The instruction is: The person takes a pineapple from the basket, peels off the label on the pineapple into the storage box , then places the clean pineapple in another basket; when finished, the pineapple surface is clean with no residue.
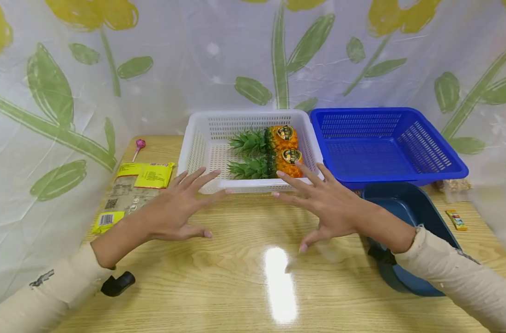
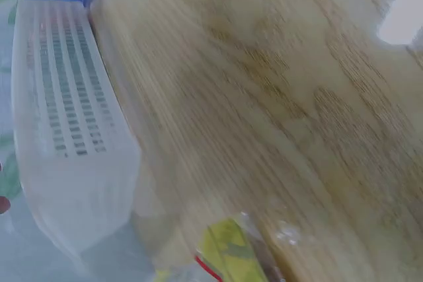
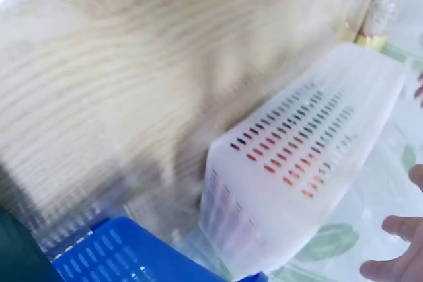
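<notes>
Both hands spread flat, left hand (image 1: 175, 208) and right hand (image 1: 325, 203), just short of white basket (image 1: 203, 138) front rim; bare tabletop (image 1: 244, 277) behind; two pineapples (image 1: 273, 155) inside.

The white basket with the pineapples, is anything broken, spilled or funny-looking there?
Nothing stands out. The white basket sits flat on the table, and the two pineapples lie neatly side by side inside it, leaves pointing left. Nothing looks spilled or cracked.
</notes>
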Tool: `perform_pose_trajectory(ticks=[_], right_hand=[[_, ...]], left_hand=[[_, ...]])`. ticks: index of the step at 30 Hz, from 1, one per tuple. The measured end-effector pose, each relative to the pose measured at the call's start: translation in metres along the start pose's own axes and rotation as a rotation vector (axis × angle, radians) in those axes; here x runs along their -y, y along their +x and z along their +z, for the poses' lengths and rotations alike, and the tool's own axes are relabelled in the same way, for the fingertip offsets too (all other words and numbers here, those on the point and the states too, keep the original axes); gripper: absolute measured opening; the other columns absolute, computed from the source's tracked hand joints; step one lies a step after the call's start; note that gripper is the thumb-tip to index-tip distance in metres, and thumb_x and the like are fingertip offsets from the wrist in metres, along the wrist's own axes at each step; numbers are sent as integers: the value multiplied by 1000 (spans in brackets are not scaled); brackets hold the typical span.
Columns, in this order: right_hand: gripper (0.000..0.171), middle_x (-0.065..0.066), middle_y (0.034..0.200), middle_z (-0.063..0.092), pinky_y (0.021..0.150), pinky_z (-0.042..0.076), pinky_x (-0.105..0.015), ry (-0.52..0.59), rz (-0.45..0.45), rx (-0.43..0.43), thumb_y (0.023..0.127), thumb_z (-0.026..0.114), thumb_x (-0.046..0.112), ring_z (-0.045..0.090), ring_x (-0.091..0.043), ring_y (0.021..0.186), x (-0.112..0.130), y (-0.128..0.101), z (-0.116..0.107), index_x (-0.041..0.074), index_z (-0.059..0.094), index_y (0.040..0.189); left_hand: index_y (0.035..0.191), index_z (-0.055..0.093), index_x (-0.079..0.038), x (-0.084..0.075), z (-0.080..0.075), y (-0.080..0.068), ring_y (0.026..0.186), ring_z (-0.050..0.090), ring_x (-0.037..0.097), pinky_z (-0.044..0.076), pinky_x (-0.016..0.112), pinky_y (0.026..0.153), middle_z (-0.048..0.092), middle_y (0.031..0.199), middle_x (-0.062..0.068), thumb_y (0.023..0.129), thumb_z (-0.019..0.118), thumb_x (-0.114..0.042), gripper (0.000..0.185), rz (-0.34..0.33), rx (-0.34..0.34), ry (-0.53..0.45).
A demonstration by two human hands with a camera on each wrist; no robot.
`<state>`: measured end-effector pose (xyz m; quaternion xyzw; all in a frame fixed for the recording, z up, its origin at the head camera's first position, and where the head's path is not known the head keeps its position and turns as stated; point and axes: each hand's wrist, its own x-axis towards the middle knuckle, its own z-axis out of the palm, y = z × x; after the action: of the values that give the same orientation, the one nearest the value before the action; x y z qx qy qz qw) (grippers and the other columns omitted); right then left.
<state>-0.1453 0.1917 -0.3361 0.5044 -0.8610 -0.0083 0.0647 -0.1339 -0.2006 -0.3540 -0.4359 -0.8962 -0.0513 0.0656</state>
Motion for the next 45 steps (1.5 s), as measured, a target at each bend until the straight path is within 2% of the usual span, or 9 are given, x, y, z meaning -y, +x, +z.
perform_pose_trajectory(ticks=[3, 7, 11, 18, 25, 28, 33, 38, 45], right_hand=[[113, -6, 170, 12, 109, 19, -78, 27, 32, 12, 68, 53, 93, 6, -45, 154, -6, 1, -7, 32, 27, 160], [111, -7, 169, 16, 112, 23, -72, 74, 65, -2, 72, 60, 86, 10, -41, 154, -19, 3, -18, 31, 24, 161], [105, -9, 167, 21, 116, 24, -65, 158, 78, -22, 77, 70, 72, 17, -39, 153, -36, 6, -29, 25, 26, 161], [95, -7, 167, 22, 116, 23, -65, 372, 175, 19, 85, 78, 48, 21, -35, 152, -61, 15, -43, 22, 27, 160], [90, -3, 167, 22, 120, 14, -63, 490, 232, 71, 89, 75, 46, 18, -33, 154, -82, 32, -44, 24, 25, 161], [88, -5, 166, 25, 121, 16, -61, 501, 244, 76, 90, 74, 46, 20, -32, 154, -91, 40, -44, 21, 27, 160], [85, -5, 165, 27, 118, 26, -59, 528, 305, 96, 91, 72, 46, 23, -30, 153, -102, 48, -45, 20, 28, 160], [86, -7, 165, 26, 114, 33, -60, 573, 377, 145, 92, 69, 49, 31, -34, 148, -113, 55, -45, 23, 25, 161], [85, -3, 164, 28, 112, 37, -57, 577, 416, 222, 92, 65, 58, 36, -31, 147, -128, 71, -48, 28, 24, 160]], left_hand=[[160, 27, -31, 10, 1, -3, 147, 29, 44, 31, 70, 109, 19, 166, 14, 91, 51, -73, 85, -90, -54, -42], [160, 27, -27, 21, 2, -6, 142, 35, 48, 38, 70, 101, 22, 164, 14, 93, 61, -59, 82, -302, -101, -172], [160, 27, -25, 29, 3, -8, 141, 34, 48, 43, 69, 95, 19, 164, 14, 95, 63, -53, 80, -492, -137, -326], [162, 16, -28, 41, 7, -11, 148, 20, 47, 27, 73, 108, 5, 166, 16, 96, 59, -55, 82, -655, -135, -531], [163, 9, -22, 50, 14, -9, 146, 23, 52, 31, 73, 107, 6, 164, 24, 100, 55, -51, 83, -668, -107, -652], [163, 6, -23, 52, 19, -8, 146, 26, 52, 38, 68, 105, 5, 165, 23, 101, 55, -49, 83, -671, -95, -765], [163, 0, -25, 52, 26, -6, 144, 33, 49, 47, 59, 102, 11, 166, 19, 101, 56, -45, 86, -663, -80, -859], [162, -10, -25, 51, 30, -4, 145, 35, 44, 43, 60, 106, 22, 163, 18, 100, 60, -43, 95, -653, -83, -895], [159, -18, -27, 54, 32, 1, 146, 31, 42, 33, 65, 112, 21, 163, 19, 98, 63, -45, 103, -667, -94, -902]])
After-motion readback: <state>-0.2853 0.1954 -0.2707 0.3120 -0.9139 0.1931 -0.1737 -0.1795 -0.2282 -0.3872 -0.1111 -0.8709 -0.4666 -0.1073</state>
